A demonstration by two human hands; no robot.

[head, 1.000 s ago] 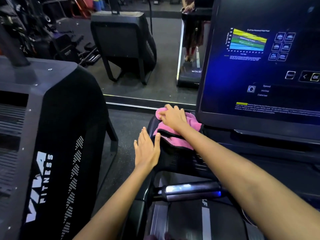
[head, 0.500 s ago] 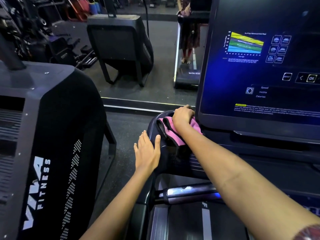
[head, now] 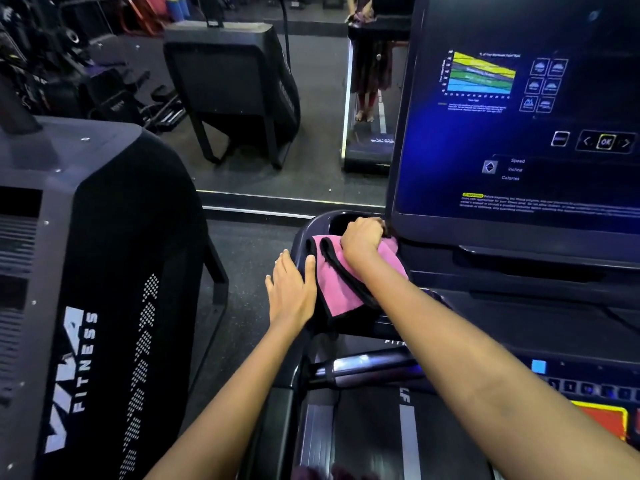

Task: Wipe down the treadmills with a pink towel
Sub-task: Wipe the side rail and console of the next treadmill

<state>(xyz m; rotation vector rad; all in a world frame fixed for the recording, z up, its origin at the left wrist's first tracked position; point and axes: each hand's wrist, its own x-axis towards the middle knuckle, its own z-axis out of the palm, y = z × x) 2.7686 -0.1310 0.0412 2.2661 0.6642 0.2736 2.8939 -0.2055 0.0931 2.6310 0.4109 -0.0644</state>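
Mirror lines the far wall above dark rubber floor, reflecting gym machines and a person standing on a belt. A black machine housing marked VIVA FITNESS fills the left. At the treadmill, under its lit screen, the right hand bunches the pink towel in curled fingers, pressing it by the cup holder on the console's left corner. The left hand rests flat, fingers straight, against the corner's outer edge, just left of the towel.
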